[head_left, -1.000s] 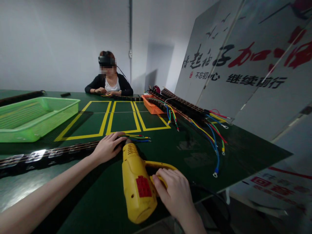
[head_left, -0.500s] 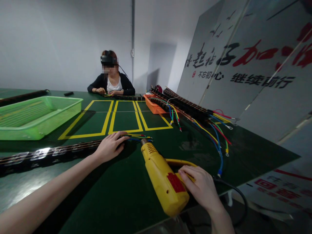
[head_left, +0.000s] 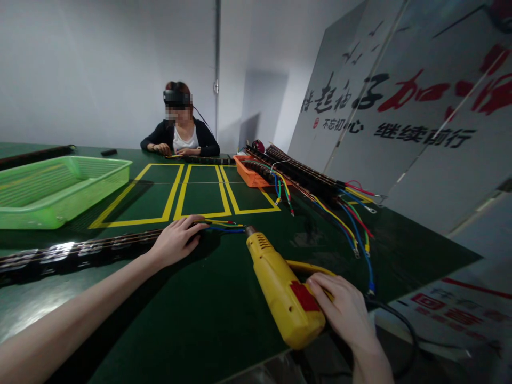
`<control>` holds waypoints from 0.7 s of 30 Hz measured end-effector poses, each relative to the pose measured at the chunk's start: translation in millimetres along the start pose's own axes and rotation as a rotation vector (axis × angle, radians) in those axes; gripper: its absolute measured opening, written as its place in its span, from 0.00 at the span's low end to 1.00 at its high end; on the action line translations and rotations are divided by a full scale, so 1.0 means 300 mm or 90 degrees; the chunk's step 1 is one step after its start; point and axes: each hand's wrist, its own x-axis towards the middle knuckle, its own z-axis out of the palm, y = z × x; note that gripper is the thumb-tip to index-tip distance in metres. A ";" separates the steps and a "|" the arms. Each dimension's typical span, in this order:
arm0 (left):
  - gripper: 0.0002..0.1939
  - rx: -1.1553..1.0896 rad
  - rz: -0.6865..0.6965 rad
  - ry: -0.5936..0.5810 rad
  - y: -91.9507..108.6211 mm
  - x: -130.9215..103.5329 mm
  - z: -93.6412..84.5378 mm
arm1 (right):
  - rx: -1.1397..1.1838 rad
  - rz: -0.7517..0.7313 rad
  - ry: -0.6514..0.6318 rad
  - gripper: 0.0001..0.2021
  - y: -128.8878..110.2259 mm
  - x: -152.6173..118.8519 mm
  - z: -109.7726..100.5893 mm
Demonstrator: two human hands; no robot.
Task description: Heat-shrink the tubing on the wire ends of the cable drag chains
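Note:
A yellow heat gun (head_left: 276,285) with a red patch is in my right hand (head_left: 342,306), its fingers closed round the handle. The metal nozzle points away from me at the tips of several thin wires (head_left: 224,230), coloured blue, yellow and green with some red at the ends. My left hand (head_left: 176,242) lies over these wires where they leave a long black-wrapped cable bundle (head_left: 92,249), its fingers closed on them. The bundle runs flat across the green table to the left edge of the view. My left palm hides where the wires come out.
A light green basket (head_left: 68,205) stands at the left. Beyond the yellow tape outlines, a co-worker (head_left: 182,130) sits handling a similar bundle. More cable bundles (head_left: 304,170) with loose coloured wires lie by an orange basket (head_left: 250,176). The gun's black cord (head_left: 394,314) hangs past the table edge.
My right hand has moved the heat gun to the right, so its nozzle is now at the wire tips. My left hand keeps its place on the wires. The view has shifted slightly.

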 end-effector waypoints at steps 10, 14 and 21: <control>0.19 0.008 -0.004 -0.001 0.007 0.002 -0.005 | 0.019 -0.026 -0.045 0.19 -0.096 0.019 0.006; 0.19 0.005 0.000 0.000 0.009 0.004 -0.008 | 0.034 -0.035 -0.073 0.18 -0.152 0.027 0.037; 0.19 -0.004 0.000 0.010 0.013 0.005 -0.010 | 0.047 -0.021 -0.055 0.17 -0.285 0.030 0.104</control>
